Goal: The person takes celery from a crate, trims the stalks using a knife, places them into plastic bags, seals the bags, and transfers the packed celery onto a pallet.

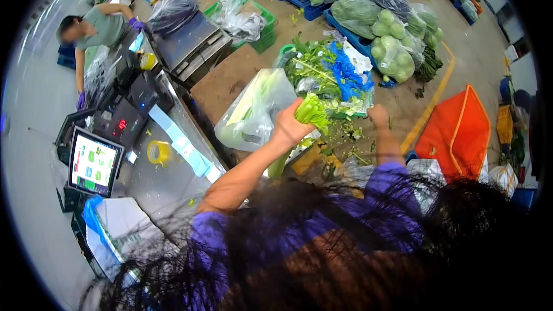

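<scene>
My left hand (pixel 291 124) is wrapped round a green leafy stalk vegetable (pixel 311 112), whose stalks run down below the fist. Right behind it lies a clear plastic bag (pixel 259 103) with pale green stalks inside. My right hand (pixel 378 115) is held out over the floor on the right, its fingers curled; whether it holds anything small is hidden. Beyond both hands, a heap of leafy trimmings (pixel 314 69) with crumpled blue plastic (pixel 348 72) fills a green container.
On the left, a metal table (pixel 135 175) bears a screen (pixel 95 161), yellow tape (pixel 159 152) and blue labels (pixel 181 141). A co-worker (pixel 103 29) stands beyond. Bagged vegetables (pixel 394 52) lie on blue pallets; an orange sack (pixel 455 132) is at right.
</scene>
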Tool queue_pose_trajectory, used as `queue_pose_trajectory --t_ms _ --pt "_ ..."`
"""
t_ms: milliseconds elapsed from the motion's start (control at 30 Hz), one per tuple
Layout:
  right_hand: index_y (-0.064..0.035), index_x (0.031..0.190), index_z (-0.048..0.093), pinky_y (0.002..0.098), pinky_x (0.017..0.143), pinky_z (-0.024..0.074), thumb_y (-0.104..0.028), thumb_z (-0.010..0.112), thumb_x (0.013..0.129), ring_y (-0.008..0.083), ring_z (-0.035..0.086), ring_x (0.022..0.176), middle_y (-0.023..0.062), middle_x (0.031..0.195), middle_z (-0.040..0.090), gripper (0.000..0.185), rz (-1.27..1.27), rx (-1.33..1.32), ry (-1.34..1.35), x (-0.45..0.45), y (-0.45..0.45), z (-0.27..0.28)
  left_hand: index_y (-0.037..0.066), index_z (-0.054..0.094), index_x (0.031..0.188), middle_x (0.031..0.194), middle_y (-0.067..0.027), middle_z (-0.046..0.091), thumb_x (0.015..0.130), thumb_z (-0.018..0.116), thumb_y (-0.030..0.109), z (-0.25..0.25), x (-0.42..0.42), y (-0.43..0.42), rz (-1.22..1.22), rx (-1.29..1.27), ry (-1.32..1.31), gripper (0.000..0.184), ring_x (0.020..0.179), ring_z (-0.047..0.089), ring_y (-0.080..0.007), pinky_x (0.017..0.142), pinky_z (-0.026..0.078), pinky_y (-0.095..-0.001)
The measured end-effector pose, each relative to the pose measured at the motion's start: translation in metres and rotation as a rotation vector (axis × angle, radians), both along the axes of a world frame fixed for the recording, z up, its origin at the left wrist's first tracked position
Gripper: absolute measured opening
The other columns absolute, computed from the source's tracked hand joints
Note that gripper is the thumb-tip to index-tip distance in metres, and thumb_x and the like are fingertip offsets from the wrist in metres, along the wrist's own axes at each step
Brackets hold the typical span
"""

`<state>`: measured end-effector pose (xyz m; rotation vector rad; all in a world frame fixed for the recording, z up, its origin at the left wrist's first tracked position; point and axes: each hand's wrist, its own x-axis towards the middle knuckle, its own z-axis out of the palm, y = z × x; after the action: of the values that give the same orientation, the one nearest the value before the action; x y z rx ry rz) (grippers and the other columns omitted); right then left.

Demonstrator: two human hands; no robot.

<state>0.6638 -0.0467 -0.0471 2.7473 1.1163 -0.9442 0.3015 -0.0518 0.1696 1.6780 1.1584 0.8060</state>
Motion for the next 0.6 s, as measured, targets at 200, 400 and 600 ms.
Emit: queue_pose_trajectory --t_ms 200,400,600 --pt "-0.0045 0.109 0.057 0.0418 0.078 0.0460 -0.032 0.055 0.077 0.0358 0.058 0.091 0.0201 0.097 0.062 0.043 0.327 0.381 0.191 -0.163 0.005 0.014 0.000 0.053 0.107 0.083 -0.0076 0.063 0.062 0.070 0.008 -0.003 -0.072 -0.037 0.131 -0.126 -0.135 0.048 0.074 0.058 -0.0115 0.071 0.046 -0.0276" --pt "-0.0094 0.110 0.055 0.0419 0.075 0.0472 -0.028 0.058 0.071 0.0380 0.059 0.085 0.0203 0.090 0.062 0.043 0.884 0.474 0.822 -0.379 -0.017 0.052 0.006 0.053 0.082 0.075 -0.0018 0.055 0.061 0.073 0.010 0.045 -0.168 -0.121 -0.040 0.024 -0.238 0.029 0.069 0.051 -0.0102 0.064 0.043 -0.0257" --pt "-0.0051 0.111 0.055 0.0355 0.073 0.0476 -0.029 0.061 0.073 0.0274 0.061 0.085 0.0170 0.095 0.063 0.045 1.245 0.099 1.036 -0.556 -0.063 0.078 0.006 0.052 0.080 0.078 -0.0039 0.056 0.062 0.074 0.009 0.006 -0.239 -0.184 -0.043 -0.014 -0.436 0.029 0.067 0.053 -0.0127 0.061 0.045 -0.0279"
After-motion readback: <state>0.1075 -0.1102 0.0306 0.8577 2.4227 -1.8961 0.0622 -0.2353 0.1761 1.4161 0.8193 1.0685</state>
